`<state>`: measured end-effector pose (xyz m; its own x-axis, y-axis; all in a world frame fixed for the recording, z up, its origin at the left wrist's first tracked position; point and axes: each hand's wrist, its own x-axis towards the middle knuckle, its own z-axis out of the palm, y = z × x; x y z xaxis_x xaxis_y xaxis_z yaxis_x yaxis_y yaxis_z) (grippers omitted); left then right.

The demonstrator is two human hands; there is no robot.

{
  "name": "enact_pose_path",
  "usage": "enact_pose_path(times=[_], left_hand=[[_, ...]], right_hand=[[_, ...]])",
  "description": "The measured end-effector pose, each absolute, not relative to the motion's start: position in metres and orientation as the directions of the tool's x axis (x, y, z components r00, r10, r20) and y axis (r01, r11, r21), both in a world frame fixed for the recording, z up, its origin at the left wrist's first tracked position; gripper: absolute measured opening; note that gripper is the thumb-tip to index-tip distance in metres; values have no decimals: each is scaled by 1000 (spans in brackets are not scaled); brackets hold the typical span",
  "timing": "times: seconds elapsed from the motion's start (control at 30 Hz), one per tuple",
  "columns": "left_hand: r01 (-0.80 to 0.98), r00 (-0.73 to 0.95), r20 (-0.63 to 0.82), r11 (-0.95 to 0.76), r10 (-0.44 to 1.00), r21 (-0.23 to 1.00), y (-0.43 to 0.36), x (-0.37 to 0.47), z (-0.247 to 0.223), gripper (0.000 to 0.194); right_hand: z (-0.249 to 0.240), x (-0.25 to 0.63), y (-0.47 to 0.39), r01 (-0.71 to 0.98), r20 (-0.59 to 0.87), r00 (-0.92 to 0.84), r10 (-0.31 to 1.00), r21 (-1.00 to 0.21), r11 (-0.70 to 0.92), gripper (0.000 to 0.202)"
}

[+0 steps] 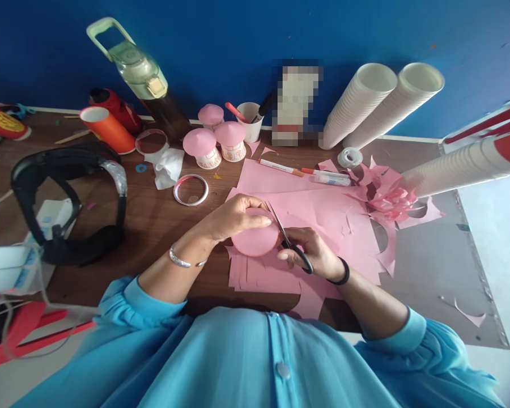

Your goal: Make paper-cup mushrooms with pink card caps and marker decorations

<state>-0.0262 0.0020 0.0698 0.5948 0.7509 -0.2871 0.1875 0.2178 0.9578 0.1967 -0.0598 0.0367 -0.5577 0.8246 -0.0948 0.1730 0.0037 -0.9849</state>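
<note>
My left hand grips a round pink paper disc by its upper part, thumb on top. In my right hand is a pair of scissors with black handles, its blades at the disc's right edge. Whether the blades touch the paper I cannot tell. Beneath both hands lie pink paper sheets, several of them stacked. Farther back stand three small paper-cup houses with pink cone roofs.
Pink paper scraps heap at the right, beside markers and a tape roll. Tall stacks of white paper cups lean on the blue wall. A bottle, a tape ring and a black headset strap are at the left.
</note>
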Motion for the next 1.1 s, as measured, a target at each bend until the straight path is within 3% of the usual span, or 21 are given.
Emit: enact_pose_path(times=[1.1], left_hand=[[228, 596, -296, 197, 746, 954, 2, -31, 70, 20]], right_hand=[[36, 197, -61, 106, -131, -583, 802, -991, -85, 56]])
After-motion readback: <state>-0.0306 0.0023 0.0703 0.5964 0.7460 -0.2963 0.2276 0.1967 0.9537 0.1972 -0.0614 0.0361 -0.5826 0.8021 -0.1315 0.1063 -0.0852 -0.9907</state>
